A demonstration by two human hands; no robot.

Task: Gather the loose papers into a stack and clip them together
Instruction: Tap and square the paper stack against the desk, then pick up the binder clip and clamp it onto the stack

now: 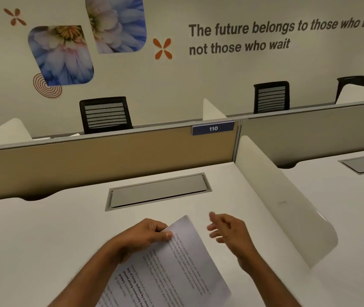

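Observation:
A stack of printed white papers [183, 262] lies tilted above the white desk [43, 240] at the bottom centre, text facing up. My left hand [143, 235] pinches the stack at its upper left edge, thumb on top. To the right of the stack my right hand [227, 229] hovers with fingers apart, holding nothing and not touching the sheets. No clip is in view.
A grey cable hatch [159, 191] is set into the desk behind the papers. A curved white divider [287, 207] stands on the right, a tan partition [110, 156] with a "110" tag at the back. Black chairs [105, 114] stand beyond it.

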